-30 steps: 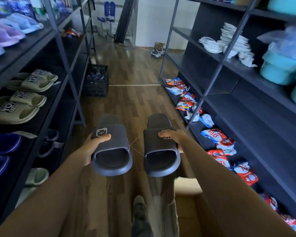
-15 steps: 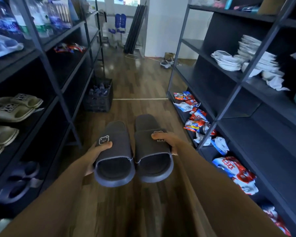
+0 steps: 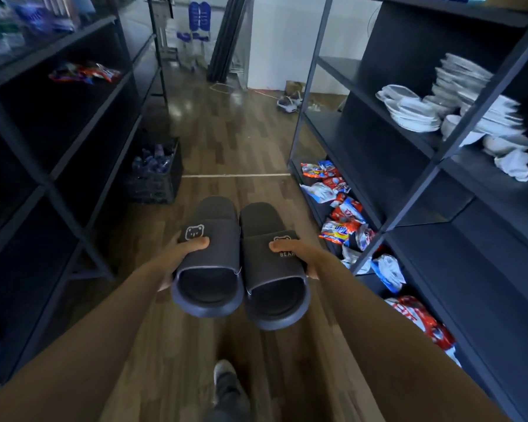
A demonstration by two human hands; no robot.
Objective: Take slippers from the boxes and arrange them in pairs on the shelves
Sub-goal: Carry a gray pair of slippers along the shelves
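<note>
Wooden floor (image 3: 235, 141), an open aisle between two dark units, left shelving (image 3: 83, 141) and right shelving (image 3: 409, 208). The lane ahead is free up to a black crate (image 3: 156, 184) of bottles standing at the foot of the left unit.

Dark slippers, one pair, held side by side over the aisle with inner edges touching and toe ends toward the person, well apart from either unit's front edge.
- Left slipper (image 3: 209, 260): bear face on the strap. The left hand (image 3: 180, 257) grips its outer side, thumb curled over the strap just under the print, fingers beneath.
- Right slipper (image 3: 272, 269): strap marked BEAR. The right hand (image 3: 302, 254) grips its outer side likewise, thumb on top.
- Both forearms reach straight forward.

Right shelving, lowest level: bright packets (image 3: 342, 214) heaped along the front. Middle level: stacked white dishes (image 3: 424, 111).

Left shelving, upper level: a few colourful packets (image 3: 83, 73).

One shoe (image 3: 226, 382) of the person, on the floor below the slippers.
</note>
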